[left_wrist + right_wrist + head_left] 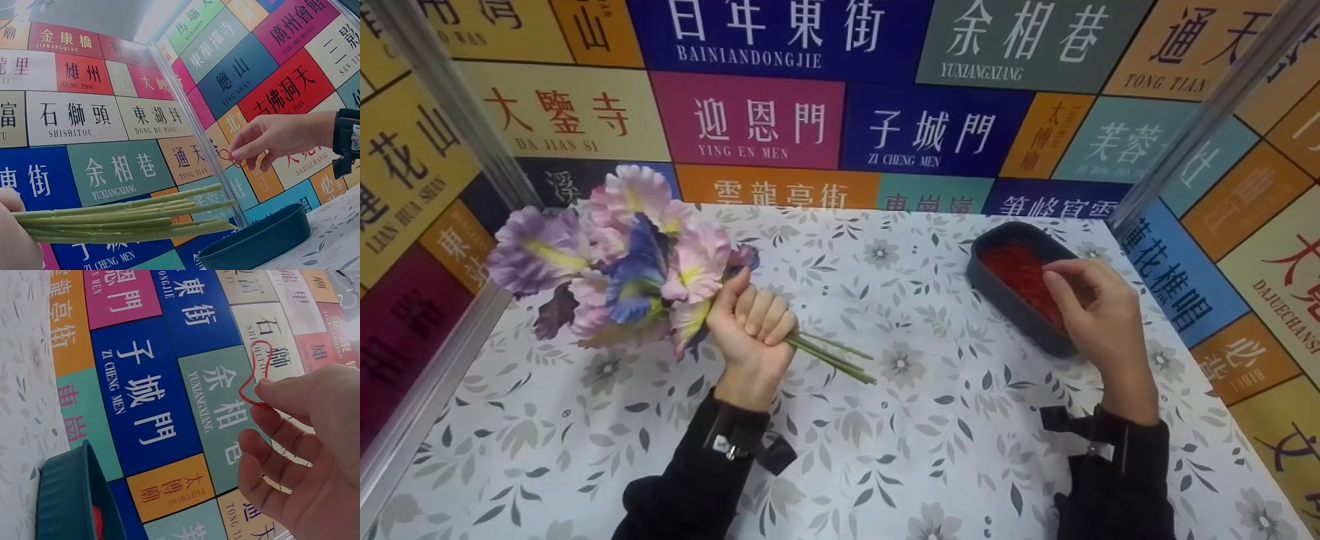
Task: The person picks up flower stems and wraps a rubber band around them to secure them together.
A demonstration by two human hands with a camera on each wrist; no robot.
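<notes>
My left hand (754, 322) grips the green stems (124, 219) of a bunch of artificial flowers (637, 255) in pink, purple and blue. Its fingers are curled round them, and the stem ends stick out to the right. Over the dark blue-green oval container (997, 300), my right hand (1099, 315) pinches a thin red rubber band (243, 389) between thumb and index finger. The band hangs as a loose loop, apart from the stems. Inside the container lies a mass of red material (1020, 270), too blurred to tell piece by piece.
A white tablecloth (877, 450) with a grey leaf and flower print covers the table. Colourful panels (750, 120) with Chinese lettering stand behind and at both sides, joined by metal corner posts (1200, 120).
</notes>
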